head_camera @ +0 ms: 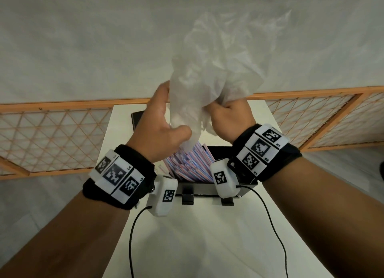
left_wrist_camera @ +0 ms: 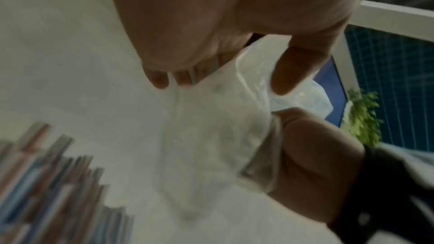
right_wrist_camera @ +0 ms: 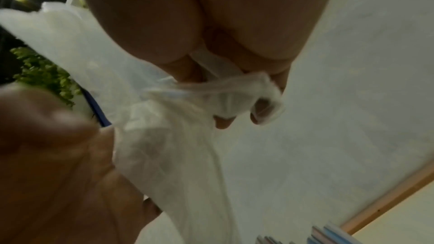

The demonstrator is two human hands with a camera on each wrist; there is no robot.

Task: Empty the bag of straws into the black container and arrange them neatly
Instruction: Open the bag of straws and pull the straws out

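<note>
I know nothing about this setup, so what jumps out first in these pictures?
First, the crumpled white bag held up at the centre, gripped by the left hand and the right hand. Just beneath it, a heap of pink-and-blue striped straws leans in a black container on the white table. Checkered tags on black wristbands also stand out.

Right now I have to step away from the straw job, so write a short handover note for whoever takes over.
Left hand and right hand both grip the crumpled plastic bag, held above the black container.
Straws stand in the container in a leaning, uneven bunch.
Done: the bag looks emptied, though no view shows its inside.
Left: set the bag aside, check the white table for strays, straighten the straws.
</note>
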